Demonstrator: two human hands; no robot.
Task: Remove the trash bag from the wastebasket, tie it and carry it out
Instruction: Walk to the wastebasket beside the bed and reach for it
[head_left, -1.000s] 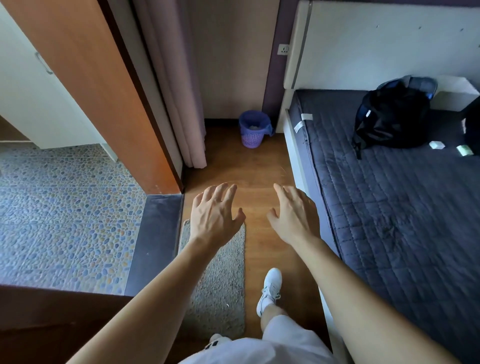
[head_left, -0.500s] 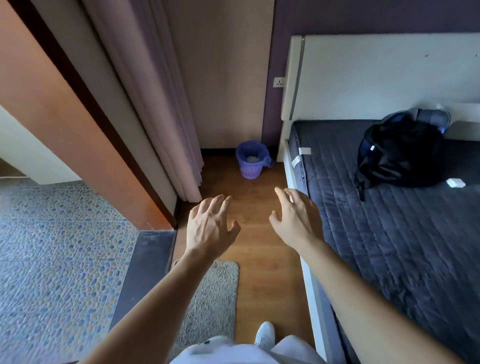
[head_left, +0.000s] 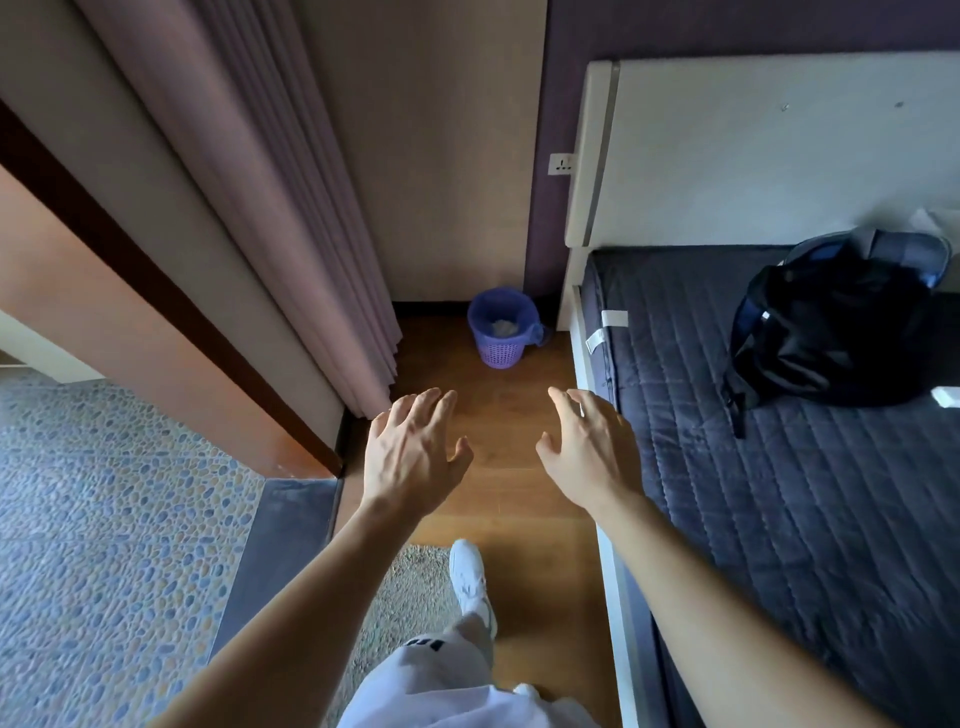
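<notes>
A small purple lattice wastebasket (head_left: 500, 353) stands on the wooden floor in the far corner, between the curtain and the bed. A blue trash bag (head_left: 519, 307) lines it and folds over the rim, with a loose tail hanging on the right side. Some pale trash shows inside. My left hand (head_left: 410, 452) and my right hand (head_left: 589, 449) are stretched out in front of me, palms down, fingers apart, holding nothing. Both are well short of the basket, over bare floor.
A bed with a dark quilted cover (head_left: 779, 467) runs along the right, with a black backpack (head_left: 831, 332) on it. A pale curtain (head_left: 291, 208) and a wooden partition (head_left: 156, 332) stand on the left. A grey mat (head_left: 410, 587) lies underfoot beside pebble-pattern flooring (head_left: 104, 545).
I have walked forward: the wastebasket and bed head are nearer and lower in view, and the mat has slid back under my feet. Both hands stay spread and empty.
</notes>
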